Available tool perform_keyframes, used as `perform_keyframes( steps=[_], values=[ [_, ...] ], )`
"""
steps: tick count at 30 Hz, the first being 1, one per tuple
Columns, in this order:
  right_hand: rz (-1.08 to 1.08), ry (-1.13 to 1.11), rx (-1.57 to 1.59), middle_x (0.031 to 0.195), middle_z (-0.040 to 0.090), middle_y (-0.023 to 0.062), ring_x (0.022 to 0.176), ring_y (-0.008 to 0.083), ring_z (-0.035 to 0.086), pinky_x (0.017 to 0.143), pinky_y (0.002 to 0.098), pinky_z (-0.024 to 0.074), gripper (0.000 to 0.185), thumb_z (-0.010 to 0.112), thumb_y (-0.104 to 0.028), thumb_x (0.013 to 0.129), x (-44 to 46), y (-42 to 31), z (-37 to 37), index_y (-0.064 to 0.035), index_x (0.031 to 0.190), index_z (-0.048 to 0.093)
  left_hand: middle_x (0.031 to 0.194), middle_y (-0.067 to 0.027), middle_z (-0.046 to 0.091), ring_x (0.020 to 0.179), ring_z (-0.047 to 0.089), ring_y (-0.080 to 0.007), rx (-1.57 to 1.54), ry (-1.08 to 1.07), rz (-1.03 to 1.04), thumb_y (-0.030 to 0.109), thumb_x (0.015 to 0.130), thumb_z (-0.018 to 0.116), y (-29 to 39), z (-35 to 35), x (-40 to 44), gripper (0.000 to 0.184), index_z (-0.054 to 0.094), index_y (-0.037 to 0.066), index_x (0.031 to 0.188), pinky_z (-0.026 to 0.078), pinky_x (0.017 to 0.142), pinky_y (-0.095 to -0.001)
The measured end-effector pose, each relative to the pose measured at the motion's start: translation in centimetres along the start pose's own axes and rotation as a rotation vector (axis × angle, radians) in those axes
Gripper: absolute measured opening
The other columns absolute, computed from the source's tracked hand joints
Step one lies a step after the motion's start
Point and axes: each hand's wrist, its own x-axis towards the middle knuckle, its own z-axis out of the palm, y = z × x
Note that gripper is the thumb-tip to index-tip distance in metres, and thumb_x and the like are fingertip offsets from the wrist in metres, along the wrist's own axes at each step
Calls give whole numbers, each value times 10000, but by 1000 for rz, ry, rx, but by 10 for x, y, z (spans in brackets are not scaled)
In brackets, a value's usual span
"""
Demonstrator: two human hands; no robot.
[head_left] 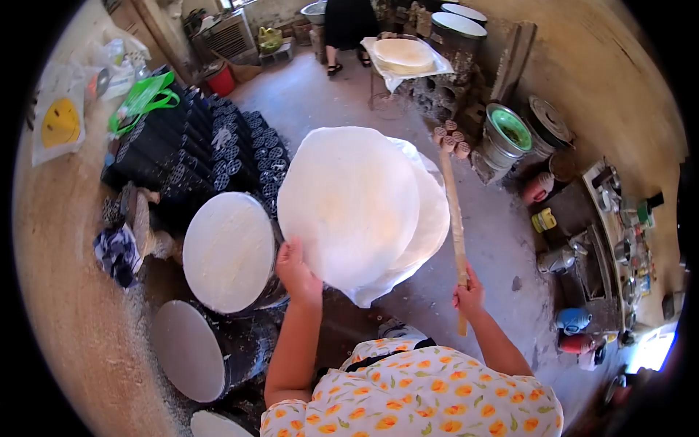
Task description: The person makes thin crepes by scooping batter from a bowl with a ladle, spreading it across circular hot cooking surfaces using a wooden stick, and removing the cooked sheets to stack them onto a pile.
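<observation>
We have two hands at work: our left hand (297,273) is closed on the near left edge of one large, thin, round, off-white sheet of flatbread (346,207), and our right hand (468,293) is wrapped around one long, flat, light-brown wooden stick (454,211), near its lower end. The sheet lies in front of us, overlapping at least one more pale round sheet (434,218) on a white cloth (364,295), whose edge shows at the right and hangs to a point toward us; we cannot tell what bears the cloth. To our left we count three dark drums with round white tops, one (227,252) just beside our left forearm, one (186,351) nearer us, and one (218,425) partly cut off; they crowd that side. Open grey floor (502,240) runs to the right of the stick and on beyond the cloth. Beyond the drums stand many black, holed cylinders (233,153), and past the stick's far end sit at least five reddish-brown holed ones (451,138). Farther off, one person (349,25) stands beside a cloth-covered desk (439,64) with a pile of round sheets (403,54). Metal vessels and coloured containers line the right wall.
</observation>
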Motion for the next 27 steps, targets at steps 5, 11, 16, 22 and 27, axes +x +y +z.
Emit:
perform_keyframes(
  steps=[5, 11, 16, 22, 27],
  values=[
    [0, 144, 4, 637, 515, 25, 425, 102, 495, 356, 250, 398, 718, 407, 110, 792, 1, 15, -33, -246, 1412, 341, 984, -75, 616, 839, 605, -168, -49, 45, -217, 56, 906, 511, -129, -26, 21, 105, 563, 3, 979, 507, 753, -281],
    [-11, -16, -73, 645, 514, 17, 439, 95, 497, 366, 243, 405, 692, 430, 90, 810, 20, 3, -20, -202, 1426, 310, 959, -117, 598, 858, 612, -229, -129, 34, -589, -8, 827, 494, -162, -46, 20, 142, 551, -4, 957, 532, 751, -336],
    [-110, -428, -150, 667, 500, 5, 466, 73, 461, 401, 213, 410, 667, 427, 94, 814, 42, -36, 51, -143, 1426, 307, 805, -112, 604, 740, 617, -210, 339, -46, -694, 78, 839, 578, -102, -74, -16, 64, 571, 56, 898, 537, 639, -325],
    [-365, -1045, -436, 658, 479, -2, 459, 64, 454, 401, 200, 409, 628, 365, 82, 839, 55, -28, 158, -142, 1422, 308, 916, -123, 610, 816, 621, -233, 67, 519, -481, 136, 877, 540, -48, -181, -147, 178, 547, 43, 1028, 531, 711, -345],
    [-489, -1460, -680, 660, 485, 2, 460, 61, 443, 397, 208, 397, 628, 345, 84, 829, 5, -14, 230, -167, 1404, 362, 975, -191, 613, 861, 633, -275, -280, 1021, -295, 105, 875, 546, -48, -242, -331, 246, 517, 7, 1099, 547, 773, -386]
  ],
)
